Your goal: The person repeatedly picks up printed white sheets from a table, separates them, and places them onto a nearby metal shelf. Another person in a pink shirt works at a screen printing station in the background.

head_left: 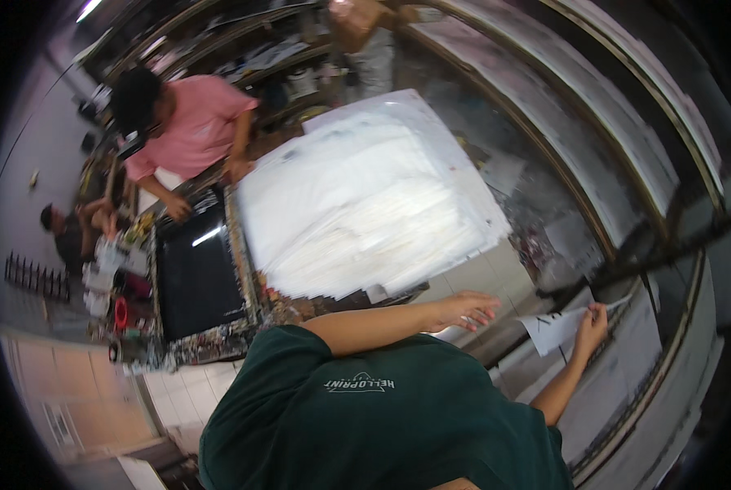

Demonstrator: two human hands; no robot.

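Note:
My right hand (594, 327) pinches the edge of a white sheet with dark print (552, 331) beside the drying rack on my right. My left arm reaches across my chest, and its hand (462, 311) is in the air with fingers stretched out, holding nothing. Just beyond that hand spreads a large, loose stack of thin white sheets (365, 196), blurred at its edges. To the left of the stack is a dark screen-printing frame (204, 265) with stained borders.
A co-worker in a pink shirt (194, 122) leans over the frame's far end. Further left is another person (75, 233). Bottles and tubs (112, 282) crowd the left side. Long rack tiers (537, 139) with pale sheets run along the right. Shelves (259, 65) line the back.

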